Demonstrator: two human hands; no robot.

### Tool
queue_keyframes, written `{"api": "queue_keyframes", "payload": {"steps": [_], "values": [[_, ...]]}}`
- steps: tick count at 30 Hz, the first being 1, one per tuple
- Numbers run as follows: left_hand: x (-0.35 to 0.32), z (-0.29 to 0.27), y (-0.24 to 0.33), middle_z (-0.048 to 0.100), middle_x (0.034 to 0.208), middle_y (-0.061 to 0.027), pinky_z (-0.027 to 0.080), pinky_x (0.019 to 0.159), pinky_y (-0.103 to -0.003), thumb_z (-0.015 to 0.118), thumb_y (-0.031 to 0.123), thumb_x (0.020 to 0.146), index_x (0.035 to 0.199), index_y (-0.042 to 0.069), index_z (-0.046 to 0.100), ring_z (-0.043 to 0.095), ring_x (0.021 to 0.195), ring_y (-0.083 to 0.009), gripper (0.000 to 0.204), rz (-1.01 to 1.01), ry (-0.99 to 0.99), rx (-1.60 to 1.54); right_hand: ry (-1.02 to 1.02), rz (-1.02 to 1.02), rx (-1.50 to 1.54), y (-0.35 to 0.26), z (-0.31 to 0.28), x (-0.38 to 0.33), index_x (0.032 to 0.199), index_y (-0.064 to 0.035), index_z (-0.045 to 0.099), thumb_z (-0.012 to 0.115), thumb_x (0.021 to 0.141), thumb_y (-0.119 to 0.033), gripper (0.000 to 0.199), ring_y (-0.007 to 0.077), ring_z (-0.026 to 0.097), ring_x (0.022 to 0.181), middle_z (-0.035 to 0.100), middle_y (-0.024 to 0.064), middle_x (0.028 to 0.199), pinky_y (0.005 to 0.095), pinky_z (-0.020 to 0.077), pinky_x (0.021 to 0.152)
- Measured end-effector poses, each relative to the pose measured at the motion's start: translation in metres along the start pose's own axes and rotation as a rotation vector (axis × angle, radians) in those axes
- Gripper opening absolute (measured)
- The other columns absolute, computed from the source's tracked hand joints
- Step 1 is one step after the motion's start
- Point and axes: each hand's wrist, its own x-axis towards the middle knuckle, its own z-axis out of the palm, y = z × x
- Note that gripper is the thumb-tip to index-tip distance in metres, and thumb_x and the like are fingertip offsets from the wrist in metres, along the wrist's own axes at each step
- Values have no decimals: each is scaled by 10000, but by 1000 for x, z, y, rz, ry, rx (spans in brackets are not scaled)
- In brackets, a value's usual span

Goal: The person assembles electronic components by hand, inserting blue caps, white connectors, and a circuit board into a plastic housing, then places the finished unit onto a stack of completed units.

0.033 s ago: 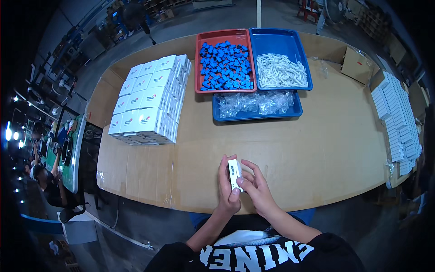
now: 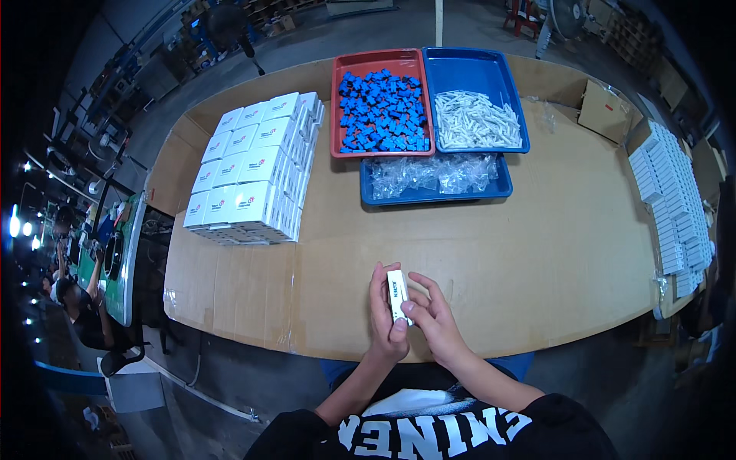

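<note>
A small white box (image 2: 397, 291) with dark print is held upright between my two hands, above the near middle of the cardboard-covered table. Along its left side run the fingers of my left hand (image 2: 385, 320), its thumb at the lower end. From the right my right hand (image 2: 433, 313) grips the same box, with the thumb pressed on its lower front and the fingers bent behind. The box's back and underside are hidden by my fingers.
White boxes (image 2: 253, 172) stand stacked at the left. Beyond my hands are a red tray (image 2: 334, 115) of blue pieces, a blue tray (image 2: 468, 69) of white sticks, and a lower blue tray (image 2: 429, 201) of clear bags. Slim white boxes (image 2: 671, 203) line the right edge.
</note>
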Motion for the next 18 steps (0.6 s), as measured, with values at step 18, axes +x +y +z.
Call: {"api": "queue_keyframes", "payload": {"steps": [18], "values": [[-2,-4,-10,499,1345,-239,449,1057,-446,460,778,953,1460,-104,381,552,1235,-320,1020,247,89,161,-27,-146,-200,8,9,-7,1547,36,436,573,1079,-145,520,187,579,1293,589,158,1438,317,463,1085]]}}
